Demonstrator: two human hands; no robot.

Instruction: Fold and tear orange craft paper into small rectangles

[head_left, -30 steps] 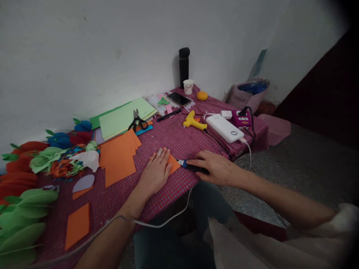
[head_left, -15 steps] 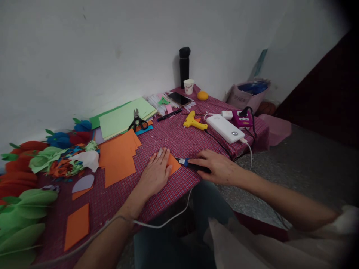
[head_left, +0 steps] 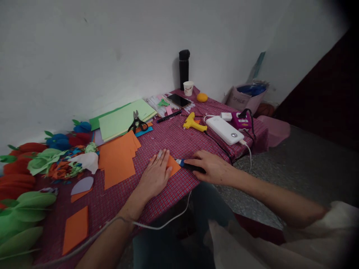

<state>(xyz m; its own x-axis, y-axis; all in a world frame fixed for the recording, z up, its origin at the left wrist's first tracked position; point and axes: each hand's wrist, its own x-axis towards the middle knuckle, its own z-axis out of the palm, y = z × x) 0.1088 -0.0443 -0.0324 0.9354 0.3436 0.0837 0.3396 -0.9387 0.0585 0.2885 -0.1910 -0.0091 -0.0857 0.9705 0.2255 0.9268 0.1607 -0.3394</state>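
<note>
My left hand (head_left: 155, 173) lies flat, fingers stretched out, on a small orange paper piece (head_left: 174, 165) near the front edge of the table with the red checked cloth (head_left: 179, 140). To its right my right hand (head_left: 211, 167) is closed round a black tool with a blue collar (head_left: 181, 163). The tool's tip touches the right edge of the orange piece. I cannot make out whether it is a knife or a pen.
Orange sheets (head_left: 117, 157), green sheets (head_left: 125, 116) and scissors (head_left: 136, 122) lie further back. A yellow glue gun (head_left: 193, 122), white power bank (head_left: 226, 129), power strip (head_left: 241, 120), phone, cup, black bottle (head_left: 183, 69) and an orange sit at the right. Paper flowers (head_left: 53, 160) crowd the left.
Both hands stay where they were on the orange piece and the tool. The tool has slid slightly left; the view has shifted a little.
</note>
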